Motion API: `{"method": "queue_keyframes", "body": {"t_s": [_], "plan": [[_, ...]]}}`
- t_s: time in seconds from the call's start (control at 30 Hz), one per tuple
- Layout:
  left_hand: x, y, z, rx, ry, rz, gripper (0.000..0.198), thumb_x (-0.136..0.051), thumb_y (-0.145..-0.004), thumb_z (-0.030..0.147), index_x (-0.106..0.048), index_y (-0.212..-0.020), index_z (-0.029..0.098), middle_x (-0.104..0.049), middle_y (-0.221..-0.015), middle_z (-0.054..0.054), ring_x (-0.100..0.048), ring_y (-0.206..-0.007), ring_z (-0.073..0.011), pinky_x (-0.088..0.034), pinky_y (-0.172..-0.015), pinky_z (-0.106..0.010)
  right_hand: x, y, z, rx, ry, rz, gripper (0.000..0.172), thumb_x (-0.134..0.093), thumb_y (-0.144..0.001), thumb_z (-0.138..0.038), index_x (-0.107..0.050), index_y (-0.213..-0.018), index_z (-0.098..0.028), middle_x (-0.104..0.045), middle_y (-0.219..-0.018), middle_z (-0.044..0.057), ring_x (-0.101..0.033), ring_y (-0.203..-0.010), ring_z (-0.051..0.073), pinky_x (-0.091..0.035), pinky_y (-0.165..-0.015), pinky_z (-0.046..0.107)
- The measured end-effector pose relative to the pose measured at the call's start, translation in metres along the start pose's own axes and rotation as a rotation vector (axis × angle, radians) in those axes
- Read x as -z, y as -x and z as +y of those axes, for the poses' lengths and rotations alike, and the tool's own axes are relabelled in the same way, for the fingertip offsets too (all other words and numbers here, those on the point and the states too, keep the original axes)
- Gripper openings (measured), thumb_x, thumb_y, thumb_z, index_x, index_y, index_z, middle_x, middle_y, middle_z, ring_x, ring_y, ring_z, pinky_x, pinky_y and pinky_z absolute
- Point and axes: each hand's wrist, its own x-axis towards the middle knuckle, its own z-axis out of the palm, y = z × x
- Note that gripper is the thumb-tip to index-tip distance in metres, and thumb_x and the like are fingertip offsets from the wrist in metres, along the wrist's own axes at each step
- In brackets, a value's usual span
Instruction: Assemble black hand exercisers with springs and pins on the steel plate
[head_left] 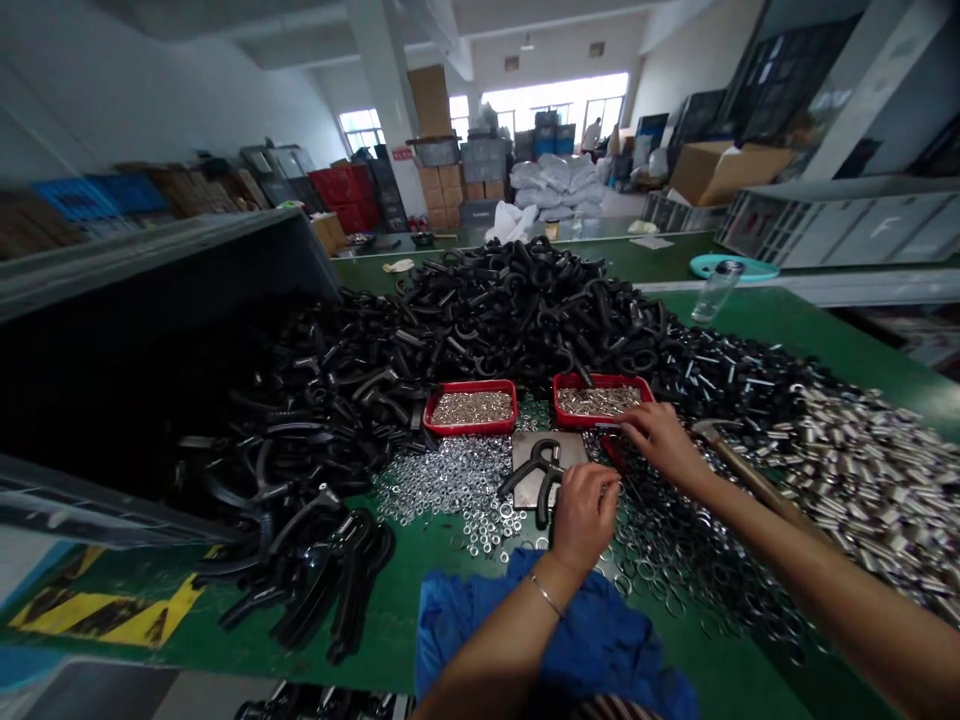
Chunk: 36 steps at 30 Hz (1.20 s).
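Observation:
My left hand (585, 515) is closed in a pinch above the front right of a small metal plate (529, 490). Whatever its fingers hold is too small or hidden to make out. Black curved handles (538, 462) lie on that plate, one partly behind this hand. Farther right, my right hand (664, 440) reaches to the front right corner of a red tray (559, 412) filled with small metal pins (600, 400). Its fingers are bent together; a thin pale sliver shows by the fingertips, its kind unclear. Loose black rings (660, 540) spread below the right hand.
Black handles (510, 300) are heaped behind the trays. Another red tray (427, 415) stands left of the plate, near silver nuts or rings (450, 480). A hammer (750, 475) and metal sleeves (862, 480) lie right. A blue cloth (465, 610) covers the front edge; a bottle (716, 292) stands behind.

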Motion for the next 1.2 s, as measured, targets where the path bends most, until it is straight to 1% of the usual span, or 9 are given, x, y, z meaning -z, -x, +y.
{"method": "queue_keyframes", "body": {"t_s": [0.13, 0.27, 0.43, 0.47, 0.53, 0.63, 0.77, 1.07, 1.2], "plan": [[-0.003, 0.008, 0.0, 0.029, -0.026, -0.028, 0.009, -0.055, -0.095, 0.018, -0.061, -0.101, 0.018, -0.065, -0.101, -0.007, -0.059, -0.1, -0.0206, -0.049, -0.09, -0.038, -0.023, -0.055, 0.023, -0.044, 0.154, -0.101, 0.026, -0.051, -0.093, -0.027, -0.076, -0.094, -0.018, -0.069, -0.091, 0.011, -0.056, -0.093, 0.026, -0.036, -0.087, 0.04], [0.005, -0.001, 0.001, 0.039, -0.015, -0.057, 0.008, -0.055, -0.094, 0.018, -0.061, -0.1, 0.019, -0.065, -0.1, -0.006, -0.059, -0.098, -0.0197, -0.048, -0.09, -0.037, -0.042, -0.077, 0.046, -0.079, 0.196, -0.144, 0.023, -0.058, -0.088, -0.03, -0.077, -0.083, -0.017, -0.069, -0.085, 0.012, -0.054, -0.084, 0.026, -0.034, -0.082, 0.04], [0.017, -0.088, -0.025, 0.028, -0.256, -0.095, 0.013, -0.052, -0.097, 0.022, -0.064, -0.102, 0.019, -0.067, -0.104, -0.007, -0.059, -0.103, -0.0205, -0.046, -0.094, -0.037, -0.053, -0.075, 0.057, -0.072, 0.202, -0.175, 0.023, -0.059, -0.087, -0.036, -0.075, -0.089, -0.019, -0.068, -0.092, 0.012, -0.052, -0.087, 0.027, -0.034, -0.083, 0.041], [0.014, -0.111, -0.034, 0.045, -0.378, -0.167, 0.015, -0.052, -0.096, 0.021, -0.066, -0.101, 0.018, -0.067, -0.104, -0.008, -0.06, -0.104, -0.0218, -0.046, -0.095, -0.038, -0.053, -0.074, 0.057, -0.073, 0.204, -0.175, 0.024, -0.06, -0.087, -0.037, -0.075, -0.092, -0.019, -0.068, -0.094, 0.013, -0.052, -0.088, 0.027, -0.034, -0.083, 0.041], [0.002, -0.15, -0.051, 0.054, -0.638, -0.465, 0.021, -0.049, -0.095, 0.016, -0.069, -0.098, 0.015, -0.068, -0.101, -0.011, -0.063, -0.1, -0.0227, -0.046, -0.092, -0.037, -0.052, -0.073, 0.056, -0.075, 0.209, -0.173, 0.024, -0.06, -0.086, -0.038, -0.075, -0.093, -0.02, -0.067, -0.097, 0.014, -0.051, -0.091, 0.028, -0.034, -0.083, 0.042], [-0.022, -0.183, -0.069, 0.061, -0.734, -0.606, 0.022, -0.051, -0.09, 0.008, -0.073, -0.088, 0.009, -0.071, -0.091, -0.017, -0.066, -0.092, -0.0256, -0.045, -0.093, -0.04, -0.051, -0.073, 0.054, -0.085, 0.223, -0.171, 0.021, -0.06, -0.086, -0.035, -0.075, -0.087, -0.02, -0.066, -0.094, 0.015, -0.049, -0.092, 0.03, -0.034, -0.08, 0.042], [-0.038, -0.188, -0.076, 0.067, -0.774, -0.645, 0.022, -0.052, -0.088, 0.007, -0.074, -0.086, 0.007, -0.072, -0.088, -0.018, -0.068, -0.089, -0.0257, -0.045, -0.092, -0.041, -0.051, -0.073, 0.051, -0.094, 0.221, -0.168, 0.023, -0.058, -0.087, -0.034, -0.075, -0.087, -0.018, -0.066, -0.093, 0.017, -0.049, -0.093, 0.032, -0.034, -0.08, 0.043], [-0.032, -0.172, -0.08, 0.025, -0.731, -0.552, 0.025, -0.046, -0.095, 0.014, -0.07, -0.101, 0.012, -0.069, -0.1, -0.015, -0.065, -0.098, -0.0246, -0.041, -0.098, -0.043, -0.052, -0.07, 0.052, -0.091, 0.177, -0.174, 0.022, -0.056, -0.089, -0.032, -0.073, -0.087, -0.018, -0.066, -0.094, 0.015, -0.048, -0.093, 0.031, -0.033, -0.08, 0.043], [-0.034, -0.169, -0.083, 0.044, -0.652, -0.495, 0.021, -0.047, -0.095, 0.015, -0.068, -0.094, 0.012, -0.068, -0.098, -0.014, -0.064, -0.098, -0.0247, -0.041, -0.097, -0.043, -0.052, -0.069, 0.053, -0.088, 0.15, -0.175, 0.022, -0.058, -0.089, -0.034, -0.074, -0.094, -0.021, -0.066, -0.099, 0.013, -0.049, -0.094, 0.03, -0.034, -0.078, 0.041]]}}
